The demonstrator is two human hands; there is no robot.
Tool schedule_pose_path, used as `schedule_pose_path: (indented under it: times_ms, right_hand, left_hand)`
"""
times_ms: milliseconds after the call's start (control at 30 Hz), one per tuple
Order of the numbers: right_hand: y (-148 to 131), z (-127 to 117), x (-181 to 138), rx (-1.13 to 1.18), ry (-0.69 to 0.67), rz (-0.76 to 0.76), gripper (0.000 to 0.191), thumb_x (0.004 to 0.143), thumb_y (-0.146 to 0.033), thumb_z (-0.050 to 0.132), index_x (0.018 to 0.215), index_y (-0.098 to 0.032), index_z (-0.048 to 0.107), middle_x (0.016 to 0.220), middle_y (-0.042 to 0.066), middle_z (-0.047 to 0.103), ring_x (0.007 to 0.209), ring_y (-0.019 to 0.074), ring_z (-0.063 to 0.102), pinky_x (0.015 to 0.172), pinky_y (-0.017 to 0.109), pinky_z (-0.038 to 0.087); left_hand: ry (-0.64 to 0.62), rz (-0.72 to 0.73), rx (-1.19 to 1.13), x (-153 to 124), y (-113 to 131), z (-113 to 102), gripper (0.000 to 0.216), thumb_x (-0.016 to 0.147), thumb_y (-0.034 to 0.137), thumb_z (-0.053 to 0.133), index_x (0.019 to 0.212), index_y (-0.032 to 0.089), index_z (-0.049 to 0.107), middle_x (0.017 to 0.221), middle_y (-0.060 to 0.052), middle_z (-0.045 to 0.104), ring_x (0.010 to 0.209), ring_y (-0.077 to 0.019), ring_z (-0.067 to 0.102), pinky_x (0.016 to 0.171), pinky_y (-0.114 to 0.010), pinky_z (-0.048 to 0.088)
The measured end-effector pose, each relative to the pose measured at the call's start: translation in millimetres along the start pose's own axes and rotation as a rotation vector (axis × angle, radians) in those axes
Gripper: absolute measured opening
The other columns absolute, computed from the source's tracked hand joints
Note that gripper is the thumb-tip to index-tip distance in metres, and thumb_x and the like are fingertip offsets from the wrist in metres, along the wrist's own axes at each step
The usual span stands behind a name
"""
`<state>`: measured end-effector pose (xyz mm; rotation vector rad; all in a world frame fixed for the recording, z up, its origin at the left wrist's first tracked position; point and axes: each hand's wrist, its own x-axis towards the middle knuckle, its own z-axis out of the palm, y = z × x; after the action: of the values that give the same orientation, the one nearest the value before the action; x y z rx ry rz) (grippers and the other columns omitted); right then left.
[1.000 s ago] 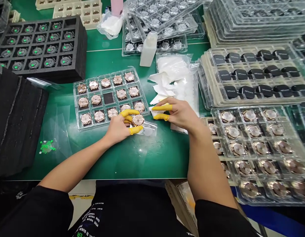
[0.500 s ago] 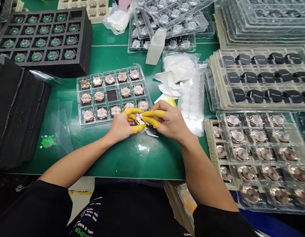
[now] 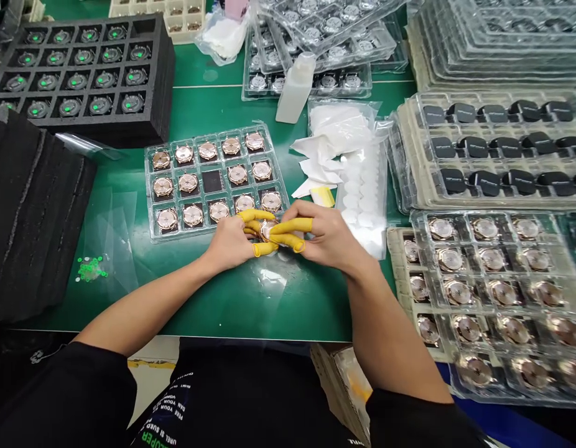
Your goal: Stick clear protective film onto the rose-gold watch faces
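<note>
My left hand (image 3: 232, 239), with yellow finger cots, pinches a rose-gold watch case (image 3: 267, 230) just above the green mat. My right hand (image 3: 323, 235), also in yellow cots, presses its fingertips onto the same case from the right; whether it holds a wipe is hidden. Right behind both hands lies a clear tray (image 3: 150, 199) with several rose-gold watch cases and one vacant cell in its middle row.
A black foam tray (image 3: 163, 93) with green-dotted parts stands back left, black foam sheets (image 3: 31, 211) at left. White wipes in a bag (image 3: 334, 134) and a white bottle (image 3: 295, 90) lie behind. Stacked clear trays of watch cases (image 3: 497, 292) and black parts (image 3: 488, 146) fill the right. Loose clear films (image 3: 113, 236) lie on the mat.
My right hand came from the wipes to the watch case held in my left hand and now presses on it. The case sits slightly lower.
</note>
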<state>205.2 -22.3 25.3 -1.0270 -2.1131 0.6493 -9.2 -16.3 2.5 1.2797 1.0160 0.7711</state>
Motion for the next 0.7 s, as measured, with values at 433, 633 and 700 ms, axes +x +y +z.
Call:
schedule_pose_path:
  times_ms: [433, 633, 700]
  right_hand:
    - [0.0, 9.5, 2.6, -0.090, 0.125, 0.028, 0.013, 0.095, -0.034, 0.069, 0.096, -0.026, 0.079, 0.088, 0.006, 0.070, 0.078, 0.0189, 0.066, 0.066, 0.034, 0.051]
    - [0.0, 5.9, 3.0, -0.076, 0.132, -0.011, 0.012, 0.096, -0.031, 0.068, 0.097, -0.025, 0.078, 0.089, 0.006, 0.069, 0.078, 0.0183, 0.065, 0.064, 0.033, 0.049]
    - [-0.7, 8.1, 3.3, -0.031, 0.078, -0.038, 0.010, 0.095, -0.031, 0.070, 0.097, -0.026, 0.078, 0.086, 0.005, 0.067, 0.075, 0.0172, 0.064, 0.064, 0.032, 0.049]
  left_hand:
    - [0.013, -0.022, -0.043, 1.3, -3.3, 1.0, 0.062, 0.059, 0.020, 0.091, 0.119, 0.016, 0.075, 0.083, 0.000, 0.076, 0.074, -0.0124, 0.074, 0.076, -0.025, 0.065]
    - [-0.010, 0.008, -0.069, 0.2, -4.3, 2.7, 0.061, 0.060, 0.022, 0.093, 0.117, 0.015, 0.074, 0.087, -0.002, 0.078, 0.079, -0.0142, 0.076, 0.080, -0.026, 0.065]
    - [0.003, 0.001, -0.060, 0.2, -5.0, 2.5, 0.062, 0.060, 0.021, 0.093, 0.119, 0.015, 0.074, 0.087, -0.002, 0.079, 0.078, -0.0138, 0.076, 0.079, -0.026, 0.066]
